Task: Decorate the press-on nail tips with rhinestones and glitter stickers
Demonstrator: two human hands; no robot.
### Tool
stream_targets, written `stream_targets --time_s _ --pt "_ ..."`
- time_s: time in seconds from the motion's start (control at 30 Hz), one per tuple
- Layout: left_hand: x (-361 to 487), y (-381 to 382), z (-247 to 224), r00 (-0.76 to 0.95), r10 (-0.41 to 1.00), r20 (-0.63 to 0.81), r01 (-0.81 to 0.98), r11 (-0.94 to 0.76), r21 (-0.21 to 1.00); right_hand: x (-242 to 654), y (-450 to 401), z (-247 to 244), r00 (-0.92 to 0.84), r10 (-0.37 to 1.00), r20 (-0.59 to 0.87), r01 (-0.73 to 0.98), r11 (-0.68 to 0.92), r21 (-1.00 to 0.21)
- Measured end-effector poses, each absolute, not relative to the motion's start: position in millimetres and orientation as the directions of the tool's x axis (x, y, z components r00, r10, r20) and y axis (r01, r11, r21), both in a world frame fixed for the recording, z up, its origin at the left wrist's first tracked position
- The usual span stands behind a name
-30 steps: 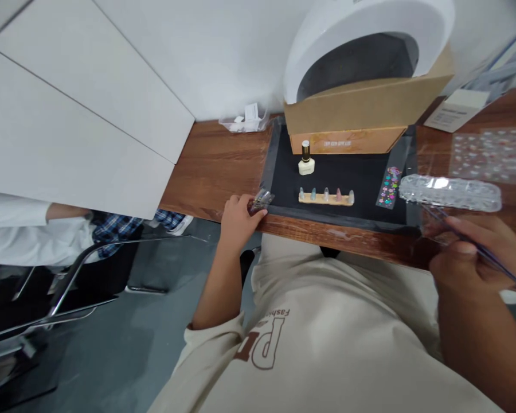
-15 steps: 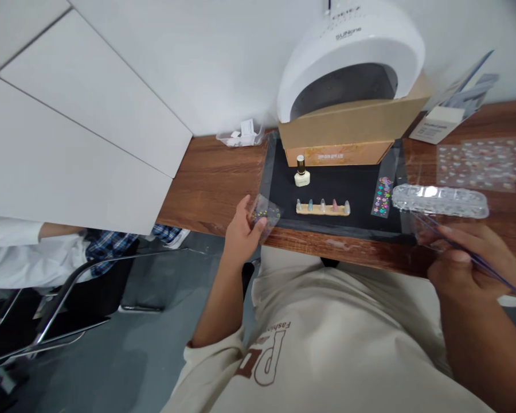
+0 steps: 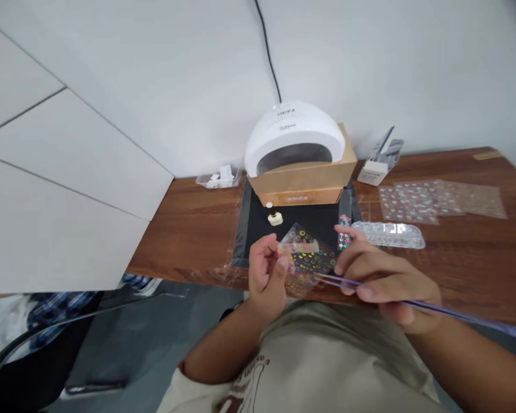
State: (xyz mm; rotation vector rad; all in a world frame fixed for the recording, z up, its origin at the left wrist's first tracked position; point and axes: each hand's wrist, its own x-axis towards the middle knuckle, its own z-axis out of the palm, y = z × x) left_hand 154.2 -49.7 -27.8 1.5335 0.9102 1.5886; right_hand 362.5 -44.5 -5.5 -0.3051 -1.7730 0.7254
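My left hand (image 3: pixel 267 278) pinches a clear nail sticker sheet (image 3: pixel 313 261) between thumb and fingers, above the front edge of the black mat (image 3: pixel 241 238). Small yellow and coloured shapes cover the sheet. In my right hand (image 3: pixel 389 281) is a pair of bluish-purple tweezers (image 3: pixel 430 308), pointing left. Their tips lie over the sheet's lower part; whether they touch it I cannot tell. A pale strip shows behind the sheet, where the nail stand was. A cream polish bottle (image 3: pixel 275 218) stands behind my left hand. Beyond my right fingers lies a strip of flower stickers (image 3: pixel 344 232).
A white nail lamp (image 3: pixel 294 129) sits on cardboard boxes (image 3: pixel 303 182) at the back. To the right are a clear lidded case (image 3: pixel 389 234), more sticker sheets (image 3: pixel 413 201) and a small open box (image 3: pixel 374 172). A plastic tray (image 3: pixel 219 178) stands back left. A seated person's leg (image 3: pixel 54 312) shows lower left.
My left hand has raised the sticker sheet and brought it right, over the mat. My right hand has moved left with the tweezers, bringing their tips to the sheet. The view has tilted up.
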Motion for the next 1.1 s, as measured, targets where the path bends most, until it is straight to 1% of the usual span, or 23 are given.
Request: stream_targets --time_s 0.1,0.23,0.3,0.37,0.47,0.53,0.63,0.7,0.8,0.9,1.0,1.1 --pt "173.6 -44.2 -25.0 -0.033 0.862 0.506 -0.158 -0.504 0.849 358.2 -30.8 2.0 -0.331 0.504 0.798 -0.164 0.802 -0.575" --pt "187.6 -40.4 -28.1 -0.026 0.850 0.527 -0.182 -0.522 0.833 360.1 -19.2 -4.4 -0.300 0.468 0.831 -0.196 0.823 -0.534" --pt "188.4 -37.6 -27.5 0.024 0.858 0.514 -0.186 -0.501 0.845 363.3 -15.1 -9.3 -0.252 0.474 0.844 -0.229 0.818 -0.528" --pt "185.8 -32.0 -24.1 0.109 0.860 0.498 -0.190 -0.474 0.860 367.2 -12.0 -13.8 -0.206 0.500 0.841 -0.273 0.796 -0.540" --pt "179.3 -17.0 -15.5 0.234 0.842 0.486 -0.207 -0.445 0.871 372.2 -8.4 -18.8 -0.195 0.533 0.824 -0.329 0.755 -0.567" --pt "175.8 -3.9 -9.6 0.295 0.813 0.502 -0.221 -0.453 0.864 374.0 -6.4 -20.6 -0.194 0.542 0.818 -0.342 0.744 -0.574" --pt "172.5 15.0 -2.5 0.361 0.736 0.573 -0.214 -0.533 0.819 374.2 -3.4 -20.9 -0.182 0.549 0.816 -0.336 0.745 -0.576" --pt "170.6 24.3 0.5 0.396 0.701 0.593 -0.172 -0.577 0.798 373.4 -1.3 -20.2 -0.186 0.556 0.810 -0.322 0.744 -0.585" --pt "167.5 32.0 2.3 0.407 0.714 0.570 -0.098 -0.587 0.804 370.9 2.0 -20.1 -0.188 0.575 0.797 -0.279 0.746 -0.604" --pt "164.7 35.7 0.5 0.388 0.728 0.565 -0.065 -0.590 0.805 367.3 5.4 -23.6 -0.149 0.607 0.780 -0.231 0.746 -0.625" --pt "163.0 39.2 -4.1 0.389 0.724 0.570 -0.081 -0.590 0.804 365.3 7.4 -30.3 -0.129 0.638 0.759 -0.196 0.734 -0.651" --pt "161.7 42.0 -9.5 0.404 0.719 0.565 -0.133 -0.565 0.814 367.8 6.4 -36.9 -0.152 0.638 0.755 -0.177 0.734 -0.656"
